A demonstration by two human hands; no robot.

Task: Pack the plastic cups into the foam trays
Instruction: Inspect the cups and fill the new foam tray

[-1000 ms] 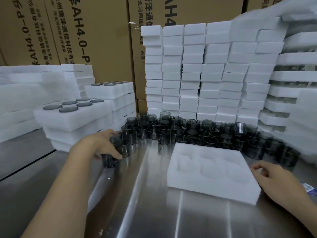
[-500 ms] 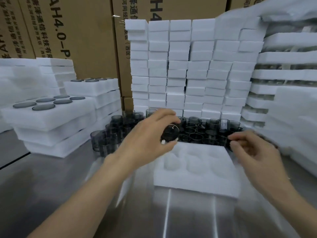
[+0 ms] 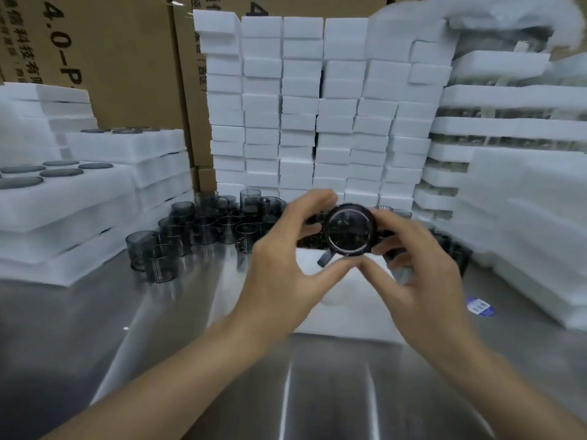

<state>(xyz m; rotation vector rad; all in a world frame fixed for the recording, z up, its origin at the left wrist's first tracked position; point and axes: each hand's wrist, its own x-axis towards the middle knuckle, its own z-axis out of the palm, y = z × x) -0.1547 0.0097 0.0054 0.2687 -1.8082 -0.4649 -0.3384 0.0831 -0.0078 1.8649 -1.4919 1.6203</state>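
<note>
I see both hands up over the foam tray (image 3: 336,325), w/ one smoky plastic cup (image 3: 348,230) between them, its round face turned to the camera. Left hand (image 3: 279,277) pinches the cup w/ thumb and fingers, right hand (image 3: 419,274) grips its other side. Cup is above the tray, not in a pocket. More cups (image 3: 203,227) stand behind on the steel table (image 3: 95,328).
</note>
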